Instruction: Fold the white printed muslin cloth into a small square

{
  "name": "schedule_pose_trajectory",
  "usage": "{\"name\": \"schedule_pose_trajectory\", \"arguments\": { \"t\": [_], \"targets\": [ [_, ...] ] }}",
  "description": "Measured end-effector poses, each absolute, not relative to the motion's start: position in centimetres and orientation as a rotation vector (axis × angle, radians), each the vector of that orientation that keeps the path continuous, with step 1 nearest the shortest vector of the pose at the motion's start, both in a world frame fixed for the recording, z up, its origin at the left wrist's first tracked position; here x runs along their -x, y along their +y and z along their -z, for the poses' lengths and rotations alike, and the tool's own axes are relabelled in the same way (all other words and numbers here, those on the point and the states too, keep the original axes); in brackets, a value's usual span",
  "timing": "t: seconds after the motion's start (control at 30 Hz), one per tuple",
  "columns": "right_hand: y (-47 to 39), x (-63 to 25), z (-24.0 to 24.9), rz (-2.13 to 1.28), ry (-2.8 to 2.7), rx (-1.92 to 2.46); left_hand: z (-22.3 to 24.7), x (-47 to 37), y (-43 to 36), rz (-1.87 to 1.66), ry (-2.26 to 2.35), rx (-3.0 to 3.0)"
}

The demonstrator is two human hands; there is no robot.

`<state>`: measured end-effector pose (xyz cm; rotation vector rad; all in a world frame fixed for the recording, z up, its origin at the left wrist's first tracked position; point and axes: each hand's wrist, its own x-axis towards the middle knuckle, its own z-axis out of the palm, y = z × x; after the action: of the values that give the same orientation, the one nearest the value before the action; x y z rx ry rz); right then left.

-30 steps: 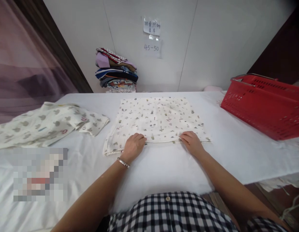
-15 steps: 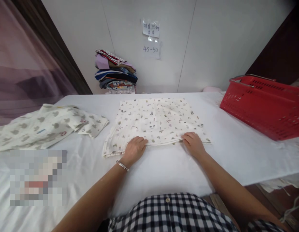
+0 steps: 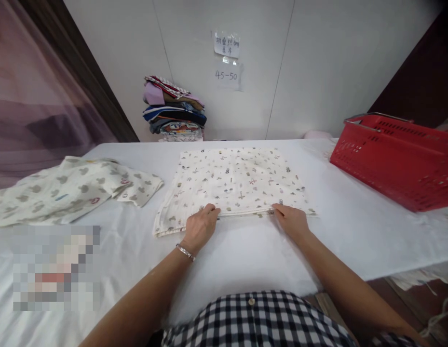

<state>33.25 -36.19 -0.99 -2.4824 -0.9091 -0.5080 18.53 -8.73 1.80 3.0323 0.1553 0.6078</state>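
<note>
A cream cloth (image 3: pixel 234 178) printed with small motifs lies folded in layers on the white-covered table, a few soft wrinkles across it. My left hand (image 3: pixel 202 224) is closed on its near edge, left of the middle, the fingers curled over the fabric. Farther right along that same edge, my right hand (image 3: pixel 291 219) pinches the layers between thumb and fingers. The near edge between the two hands runs almost straight. At the cloth's near left corner several layered edges show.
A second cream cloth (image 3: pixel 75 188) with grey-brown prints lies crumpled at the left. At the right stands a red plastic basket (image 3: pixel 393 159) with metal handles. Folded fabrics form a stack (image 3: pixel 175 108) by the wall, below paper signs (image 3: pixel 227 58). A blurred patch covers the near left.
Both hands have gone from lying on the near edge with fingers extended to curling and pinching it. The cloth has barely moved.
</note>
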Motion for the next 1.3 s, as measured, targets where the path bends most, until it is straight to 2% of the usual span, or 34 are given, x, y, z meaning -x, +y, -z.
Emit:
{"name": "schedule_pose_trajectory", "arguments": {
  "t": [0.17, 0.33, 0.43, 0.7, 1.3],
  "targets": [
    [-36.2, -33.2, 1.1, 0.321, -0.725, 2.355, -1.9, -18.2, -9.1, -0.601, 0.227, -2.919],
    [-35.9, -33.1, 0.7, 0.351, -0.817, 2.306, -1.4, -18.4, -8.7, -0.652, 0.174, -2.839],
    [-36.1, -33.2, 0.8, 0.379, -0.889, 2.35, -0.8, -18.5, -8.2, -0.704, 0.07, -2.831],
    [-36.4, -33.2, 0.3, 0.166, -0.975, 2.58, -0.1, -18.3, -8.0, -0.549, -0.019, -2.926],
    [-36.3, -33.8, 0.5, 0.268, -1.126, 2.556, -0.2, -18.6, -7.2, -0.472, -0.091, -2.941]
  ]
}}
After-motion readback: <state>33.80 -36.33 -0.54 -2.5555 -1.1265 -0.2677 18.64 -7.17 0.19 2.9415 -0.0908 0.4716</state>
